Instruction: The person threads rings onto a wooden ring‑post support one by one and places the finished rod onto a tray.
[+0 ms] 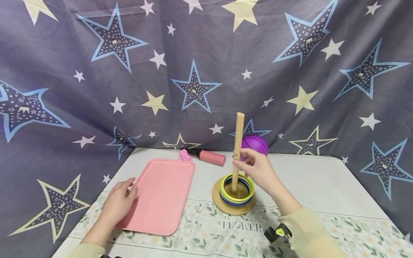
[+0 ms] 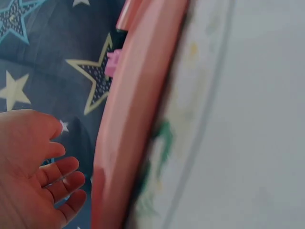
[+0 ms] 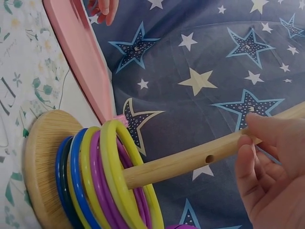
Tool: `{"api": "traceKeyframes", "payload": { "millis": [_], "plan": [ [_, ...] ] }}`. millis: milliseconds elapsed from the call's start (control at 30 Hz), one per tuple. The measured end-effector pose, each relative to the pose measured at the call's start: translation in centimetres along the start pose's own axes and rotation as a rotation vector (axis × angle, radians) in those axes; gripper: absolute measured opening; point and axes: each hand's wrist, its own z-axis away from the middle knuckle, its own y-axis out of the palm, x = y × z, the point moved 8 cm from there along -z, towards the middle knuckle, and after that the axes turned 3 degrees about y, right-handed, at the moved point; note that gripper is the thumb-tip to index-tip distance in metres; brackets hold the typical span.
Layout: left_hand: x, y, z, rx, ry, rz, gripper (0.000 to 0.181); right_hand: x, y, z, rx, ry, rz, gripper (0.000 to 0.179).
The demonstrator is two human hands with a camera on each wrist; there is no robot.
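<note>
A round wooden base [image 1: 222, 206] carries an upright wooden post [image 1: 239, 132]. Stacked rings circle the foot of the post, with a yellow ring [image 1: 251, 195] on top. Purple rings [image 3: 97, 167] and blue rings [image 3: 76, 162] show below it in the right wrist view. My right hand [image 1: 259, 170] pinches the post between thumb and fingers, above the rings. Over the left edge of a pink tray [image 1: 161, 197] is my left hand [image 1: 119, 200], its fingers loosely bent and holding nothing. Whether it touches the tray I cannot tell.
Behind the post sits a purple ball [image 1: 258, 143]. A pink hand pump [image 1: 212, 157] and a small pink object [image 1: 185, 155] lie at the table's back edge. A star-patterned curtain [image 1: 206, 50] hangs behind the table, which has a floral cloth band [image 1: 203, 229].
</note>
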Motion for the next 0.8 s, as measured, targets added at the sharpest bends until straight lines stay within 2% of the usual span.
{"api": "traceKeyframes", "payload": {
  "millis": [300,800],
  "plan": [
    [2.5,0.9,0.7,0.090,-0.064,-0.010,0.052,-0.1,0.3,0.0,0.000,-0.007,-0.025,0.019],
    [3.7,1.2,0.9,0.062,-0.011,0.000,0.040,1.1,0.6,-0.3,0.007,-0.046,0.019,0.019]
  ]
}}
